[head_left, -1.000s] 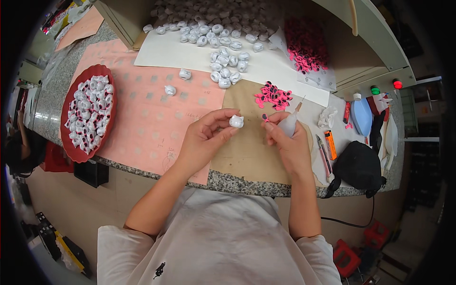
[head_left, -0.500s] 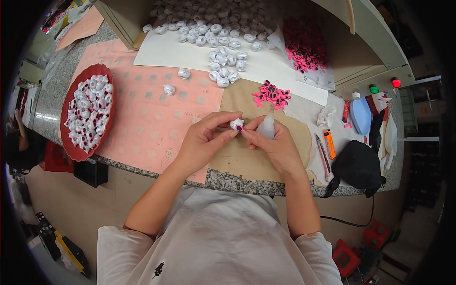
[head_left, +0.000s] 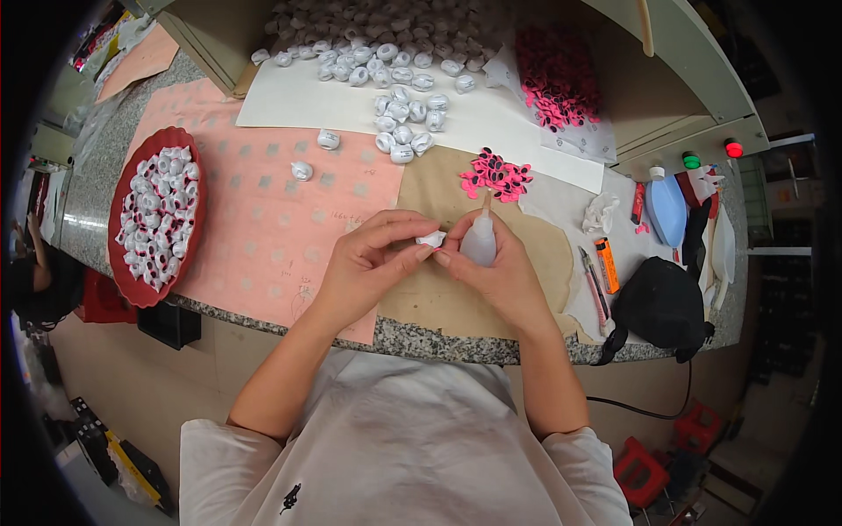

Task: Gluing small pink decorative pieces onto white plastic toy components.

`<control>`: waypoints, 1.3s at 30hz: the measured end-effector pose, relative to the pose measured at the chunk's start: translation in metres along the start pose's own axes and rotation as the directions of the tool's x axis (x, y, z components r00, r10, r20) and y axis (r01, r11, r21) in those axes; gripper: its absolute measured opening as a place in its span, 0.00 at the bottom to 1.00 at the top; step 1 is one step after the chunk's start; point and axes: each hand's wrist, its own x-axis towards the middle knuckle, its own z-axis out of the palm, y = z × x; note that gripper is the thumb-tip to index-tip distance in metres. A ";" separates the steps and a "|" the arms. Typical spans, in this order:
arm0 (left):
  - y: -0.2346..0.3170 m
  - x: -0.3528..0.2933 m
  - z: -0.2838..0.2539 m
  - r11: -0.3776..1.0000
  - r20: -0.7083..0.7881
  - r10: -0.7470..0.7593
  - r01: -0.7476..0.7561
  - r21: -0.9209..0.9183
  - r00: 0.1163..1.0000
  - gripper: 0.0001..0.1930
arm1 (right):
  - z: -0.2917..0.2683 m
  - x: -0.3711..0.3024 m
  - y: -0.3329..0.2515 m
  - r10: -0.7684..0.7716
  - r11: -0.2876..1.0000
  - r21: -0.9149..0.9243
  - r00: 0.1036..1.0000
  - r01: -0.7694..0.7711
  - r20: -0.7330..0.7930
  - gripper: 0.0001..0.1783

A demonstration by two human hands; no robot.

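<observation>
My left hand pinches a small white piece, rounded with pointed corners, between thumb and fingers above the brown paper. Against its lower side shows a bit of pink, mostly hidden by my thumbs. My right hand is closed round a translucent squeeze bottle with a thin nozzle pointing up and away. At the same time, its thumb and fingertip meet the white piece. Just beyond the nozzle is a pile of small pink-and-black pieces.
A red scalloped tray at left holds several white pieces with pink parts. White pieces heap at the back, near a pink-and-black heap. Two lie on pink paper. At right are a craft knife, orange box and black pouch.
The white piece has tilted in my fingers, so the pink-and-black part that showed on its front is mostly out of sight. The view has shifted slightly.
</observation>
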 end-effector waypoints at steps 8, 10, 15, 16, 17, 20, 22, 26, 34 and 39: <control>0.000 0.007 0.009 0.982 -0.016 -0.057 0.054 -0.183 0.998 0.12 | -0.001 0.003 0.004 -0.095 0.988 0.115 0.994 0.100 -0.049 0.16; 0.001 0.012 0.009 0.983 -0.007 -0.038 0.036 -0.178 0.999 0.12 | -0.003 0.006 0.006 -0.116 0.982 0.140 0.991 0.124 -0.059 0.15; 0.003 0.016 0.010 0.984 0.050 -0.073 0.080 -0.159 0.996 0.12 | -0.009 0.009 0.009 -0.120 0.975 0.179 0.991 0.129 -0.062 0.14; 0.003 0.017 0.010 0.984 0.051 -0.076 0.083 -0.158 0.996 0.12 | -0.009 0.009 0.010 -0.133 0.971 0.193 0.990 0.141 -0.055 0.14; 0.003 0.017 0.010 0.984 0.066 -0.066 0.076 -0.163 0.996 0.11 | -0.010 0.010 0.011 -0.147 0.967 0.205 0.988 0.154 -0.050 0.13; 0.001 0.017 0.010 0.983 0.087 -0.059 0.073 -0.167 0.994 0.11 | -0.012 0.011 0.018 -0.163 0.967 0.194 0.986 0.168 -0.037 0.13; 0.000 0.018 0.010 0.983 0.092 -0.061 0.076 -0.165 0.994 0.11 | -0.011 0.012 0.018 -0.166 0.964 0.203 0.985 0.171 -0.042 0.12; 0.001 0.021 0.011 0.983 0.097 -0.048 0.065 -0.173 0.994 0.11 | -0.012 0.013 0.018 -0.193 0.965 0.170 0.979 0.201 -0.063 0.12; 0.002 0.022 0.010 0.980 0.106 -0.066 0.084 -0.178 0.992 0.10 | -0.014 0.013 0.018 -0.181 0.956 0.223 0.982 0.190 -0.060 0.12; 0.010 0.022 0.002 0.977 0.131 -0.075 0.099 -0.189 0.989 0.11 | -0.006 0.014 0.006 -0.150 0.954 0.257 0.988 0.154 -0.033 0.12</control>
